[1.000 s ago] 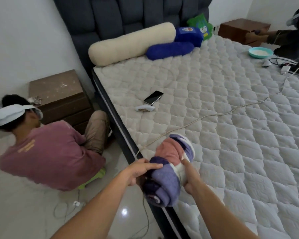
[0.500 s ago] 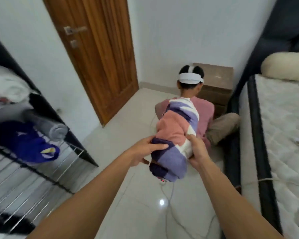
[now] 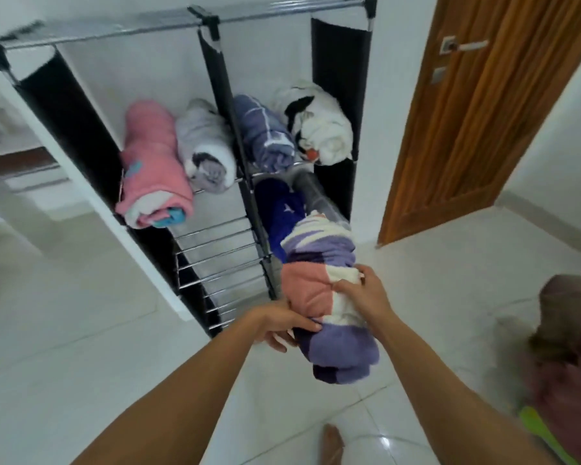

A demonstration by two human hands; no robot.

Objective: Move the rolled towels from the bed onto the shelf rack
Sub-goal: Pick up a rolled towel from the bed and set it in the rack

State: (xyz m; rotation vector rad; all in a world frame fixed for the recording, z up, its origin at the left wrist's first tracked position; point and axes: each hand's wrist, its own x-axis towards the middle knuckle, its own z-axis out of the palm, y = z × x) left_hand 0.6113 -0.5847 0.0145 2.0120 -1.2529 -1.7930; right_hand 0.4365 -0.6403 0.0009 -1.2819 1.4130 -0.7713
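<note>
I hold a rolled towel (image 3: 319, 290) with purple, pink and white patches in both hands, its far end pointing at the shelf rack (image 3: 215, 55). My left hand (image 3: 282, 322) grips its left underside; my right hand (image 3: 363, 293) grips its top right. The black-and-chrome rack stands straight ahead. Its upper tier carries a pink roll (image 3: 151, 166), a grey-white roll (image 3: 203, 146), a blue-purple roll (image 3: 265, 135) and a white-and-black roll (image 3: 319, 125). Below on the right lie a dark blue roll (image 3: 282, 209) and a grey roll (image 3: 316, 196). The bed is out of view.
A wooden door (image 3: 477, 122) stands right of the rack. A person in a pink shirt (image 3: 567, 350) crouches on the tiled floor at the right edge. The lower left wire shelf (image 3: 215, 256) is bare. My foot (image 3: 332, 444) shows at the bottom.
I have turned from the bed, past the crouching person, to face the rack, carrying the towel roll in both hands. It now hovers in front of the rack's lower right section.
</note>
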